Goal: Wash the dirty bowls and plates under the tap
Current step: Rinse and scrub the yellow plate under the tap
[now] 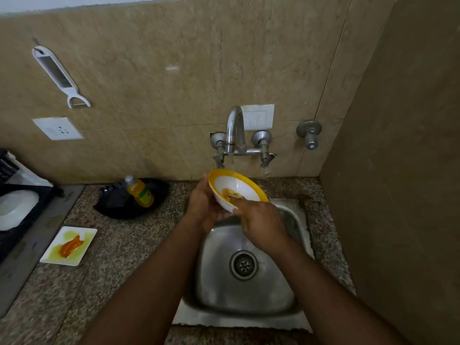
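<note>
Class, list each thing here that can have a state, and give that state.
tap, running
yellow-rimmed bowl, dirty, tilted under the water
left hand, holds the bowl
right hand, fingers inside the bowl
square plate, dirty, on the counter
sink, drain open

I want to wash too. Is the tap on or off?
On. A thin stream of water runs from the tap into the bowl the hands hold.

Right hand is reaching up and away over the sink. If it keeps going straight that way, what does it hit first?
The right hand already has its fingertips inside the yellow-rimmed bowl, so the bowl's inner surface and its orange residue come first. Beyond the bowl lies the tap, though depth is hard to judge.
</note>
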Demonstrator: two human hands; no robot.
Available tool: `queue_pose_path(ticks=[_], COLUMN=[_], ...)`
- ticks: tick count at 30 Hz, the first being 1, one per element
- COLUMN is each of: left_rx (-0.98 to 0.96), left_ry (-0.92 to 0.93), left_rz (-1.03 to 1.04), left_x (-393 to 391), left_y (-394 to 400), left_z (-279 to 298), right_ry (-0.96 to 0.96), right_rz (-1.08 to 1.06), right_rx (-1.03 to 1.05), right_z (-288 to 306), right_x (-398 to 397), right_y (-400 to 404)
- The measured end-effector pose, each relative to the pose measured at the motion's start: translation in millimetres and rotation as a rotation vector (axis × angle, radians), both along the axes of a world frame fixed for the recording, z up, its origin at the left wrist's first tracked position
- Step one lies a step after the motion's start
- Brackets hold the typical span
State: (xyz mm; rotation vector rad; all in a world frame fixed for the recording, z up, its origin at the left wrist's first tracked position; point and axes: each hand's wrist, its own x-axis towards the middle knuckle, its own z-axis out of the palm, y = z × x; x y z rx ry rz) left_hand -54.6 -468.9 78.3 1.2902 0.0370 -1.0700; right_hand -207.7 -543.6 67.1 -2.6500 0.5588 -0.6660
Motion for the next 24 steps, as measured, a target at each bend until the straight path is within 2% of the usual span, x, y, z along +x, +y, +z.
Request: queue_pose_path(ticks=[2, 4, 6, 7, 9, 10, 13, 15, 17, 20, 24], left_rx=[0.012, 0.078, 0.14, 0.155, 0.15, 0.141, 0.091, 0.075, 0.067, 0.036, -0.053], left_ry=[0.014, -0.048, -0.117, -0.135, -0.153, -0.165, -0.222, -0.261, -0.262, -0.291, -0.431], left_rz=[-0.01, -0.036, -0.055, -0.054, -0.044, -0.042, -0.053, -0.068, -0.065, -0.044, -0.094], left_x=[2, 1, -3, -4, -5, -5, -5, -6, -7, -6, -3], left_y=[0, 1, 6, 8, 12, 14, 18, 22, 25, 27, 27], left_z=[3, 2, 1, 0, -1, -2, -3, -1, 1, -2, -12], right_ry=[0.038, 0.07, 0.137, 0.175, 0.245, 0.183, -0.319, -0.446, -0.357, -0.14, 0.063], right_rz=[0.054, 0.102, 0.161, 0.165, 0.083, -0.011, -0.322, -0.412, -0.453, -0.394, -0.407], right_rx=[-0.118, -0.258, -0.2, -0.043, 0.408, 0.622, 1.24, 1.414, 1.348, 1.045, 0.865], right_z=[1, -1, -1, 1, 5, 9, 30, 45, 53, 52, 40], right_x=[-7, -12, -16, -17, -14, -10, 16, 29, 37, 44, 42], right_y=[0, -4, -12, -17, -30, -36, -69, -88, -94, -90, -79])
